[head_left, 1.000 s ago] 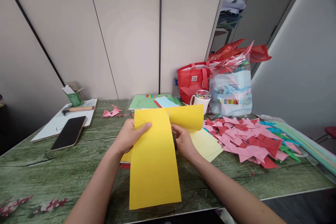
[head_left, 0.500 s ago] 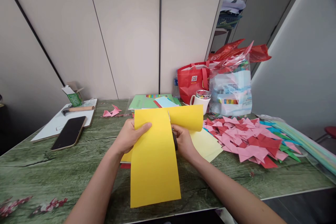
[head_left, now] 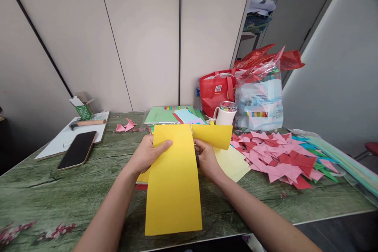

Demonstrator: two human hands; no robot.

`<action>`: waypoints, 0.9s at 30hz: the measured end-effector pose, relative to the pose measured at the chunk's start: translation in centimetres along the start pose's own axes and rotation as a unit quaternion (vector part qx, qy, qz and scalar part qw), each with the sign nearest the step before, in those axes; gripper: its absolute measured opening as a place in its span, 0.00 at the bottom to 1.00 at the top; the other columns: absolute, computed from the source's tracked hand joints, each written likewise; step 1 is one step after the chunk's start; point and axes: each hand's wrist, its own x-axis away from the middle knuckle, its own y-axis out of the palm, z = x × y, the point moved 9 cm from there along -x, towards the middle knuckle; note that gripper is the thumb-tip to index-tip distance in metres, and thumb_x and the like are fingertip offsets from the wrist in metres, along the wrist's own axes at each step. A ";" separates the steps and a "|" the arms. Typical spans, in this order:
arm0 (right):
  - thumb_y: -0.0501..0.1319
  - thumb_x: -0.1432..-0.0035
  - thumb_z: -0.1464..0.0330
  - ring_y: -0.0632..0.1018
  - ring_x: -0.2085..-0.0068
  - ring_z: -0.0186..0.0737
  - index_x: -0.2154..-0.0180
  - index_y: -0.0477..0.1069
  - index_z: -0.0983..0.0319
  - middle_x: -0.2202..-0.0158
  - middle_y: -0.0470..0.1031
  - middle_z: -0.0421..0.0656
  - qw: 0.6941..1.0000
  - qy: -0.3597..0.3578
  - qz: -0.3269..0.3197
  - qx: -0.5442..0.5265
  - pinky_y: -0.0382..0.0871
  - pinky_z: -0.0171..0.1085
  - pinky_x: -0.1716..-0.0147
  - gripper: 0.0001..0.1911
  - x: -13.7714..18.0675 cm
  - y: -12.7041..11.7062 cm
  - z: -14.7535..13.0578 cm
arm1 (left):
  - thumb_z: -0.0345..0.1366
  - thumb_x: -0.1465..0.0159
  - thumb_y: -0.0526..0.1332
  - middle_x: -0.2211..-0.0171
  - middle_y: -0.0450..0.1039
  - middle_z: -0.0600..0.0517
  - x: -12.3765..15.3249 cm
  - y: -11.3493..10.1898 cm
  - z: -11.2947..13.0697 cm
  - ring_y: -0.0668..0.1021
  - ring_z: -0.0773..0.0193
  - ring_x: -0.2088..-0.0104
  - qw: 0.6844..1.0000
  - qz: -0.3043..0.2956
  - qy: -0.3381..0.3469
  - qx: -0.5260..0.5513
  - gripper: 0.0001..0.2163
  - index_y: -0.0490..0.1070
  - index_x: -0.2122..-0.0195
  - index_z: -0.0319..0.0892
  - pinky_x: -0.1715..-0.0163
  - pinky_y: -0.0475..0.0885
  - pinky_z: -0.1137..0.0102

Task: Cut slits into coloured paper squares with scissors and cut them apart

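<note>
My left hand (head_left: pixel 147 152) pinches the top left of a long yellow paper strip (head_left: pixel 173 189), thumb on its front, and holds it up over the green table (head_left: pixel 59 193). My right hand (head_left: pixel 207 158) is closed on black-handled scissors (head_left: pixel 196 158), mostly hidden behind the sheet. A cut runs up the sheet beside that hand. To the right of the cut, the other yellow part (head_left: pixel 214 134) curls sideways above my right hand. A pale yellow sheet (head_left: pixel 233 162) lies flat under my right wrist.
A heap of pink and red folded triangles (head_left: pixel 274 157) lies to the right. Behind stand a white mug (head_left: pixel 226 115), a red bag (head_left: pixel 215 90) and a clear plastic bag (head_left: pixel 260 102). A phone (head_left: pixel 78 149), a hammer (head_left: pixel 87 123) and a green box (head_left: pixel 83 108) are at left.
The yellow sheet has sunk slightly, showing more of the coloured papers behind it. The right-hand part has shifted a little rightward. Both hands have barely moved.
</note>
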 end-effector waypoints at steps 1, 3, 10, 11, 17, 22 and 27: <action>0.64 0.61 0.66 0.75 0.74 0.39 0.66 0.70 0.62 0.76 0.75 0.40 1.000 -0.001 -0.001 -0.002 0.70 0.37 0.74 0.15 0.0 0.0 0.0 | 0.43 0.50 0.62 0.72 0.76 0.48 0.0 0.0 -0.1 0.77 0.58 0.74 1.000 -0.001 -0.001 0.000 0.15 0.71 0.65 0.39 0.77 0.72 0.68; 0.64 0.61 0.66 0.75 0.73 0.40 0.66 0.70 0.62 0.74 0.76 0.40 1.000 -0.004 0.000 -0.008 0.70 0.37 0.73 0.15 0.0 0.0 -0.1 | 0.43 0.51 0.62 0.72 0.76 0.48 -0.1 0.0 -0.1 0.77 0.58 0.74 1.000 -0.004 -0.003 0.000 0.15 0.71 0.65 0.39 0.77 0.72 0.68; 0.65 0.61 0.66 0.76 0.71 0.41 0.67 0.70 0.62 0.69 0.76 0.41 0.999 -0.007 -0.002 -0.033 0.71 0.39 0.71 0.14 0.0 0.3 -0.4 | 0.42 0.49 0.62 0.71 0.76 0.48 -0.1 0.4 -0.3 0.77 0.60 0.74 1.000 -0.026 -0.006 0.014 0.13 0.71 0.66 0.39 0.76 0.72 0.69; 0.65 0.61 0.66 0.76 0.71 0.41 0.67 0.70 0.62 0.69 0.76 0.41 0.999 -0.005 -0.002 -0.033 0.71 0.39 0.71 0.14 -0.1 0.3 -0.3 | 0.42 0.49 0.62 0.72 0.76 0.48 -0.1 0.5 -0.3 0.77 0.60 0.74 0.999 -0.028 -0.006 0.014 0.13 0.71 0.67 0.39 0.75 0.72 0.69; 0.65 0.62 0.67 0.75 0.73 0.39 0.69 0.70 0.62 0.71 0.76 0.40 0.999 -0.006 0.002 -0.042 0.70 0.38 0.72 0.13 -0.1 0.2 -0.3 | 0.41 0.49 0.62 0.72 0.76 0.49 -0.1 0.5 -0.3 0.77 0.61 0.74 0.999 -0.030 -0.010 0.019 0.12 0.71 0.67 0.39 0.75 0.72 0.69; 0.65 0.62 0.67 0.73 0.77 0.36 0.71 0.70 0.63 0.76 0.75 0.39 0.999 0.001 0.015 -0.042 0.68 0.35 0.76 0.12 0.0 0.0 -0.1 | 0.40 0.49 0.62 0.72 0.76 0.49 -0.1 0.6 -0.3 0.77 0.62 0.74 0.999 -0.030 -0.009 0.028 0.12 0.71 0.67 0.39 0.76 0.72 0.70; 0.65 0.62 0.65 0.66 0.82 0.29 0.74 0.67 0.64 0.84 0.67 0.34 0.998 0.021 0.048 -0.041 0.62 0.30 0.82 0.11 0.1 -0.6 0.4 | 0.40 0.49 0.62 0.73 0.76 0.48 -0.2 0.3 -0.3 0.77 0.62 0.76 0.999 -0.023 -0.007 0.036 0.12 0.71 0.67 0.38 0.77 0.72 0.70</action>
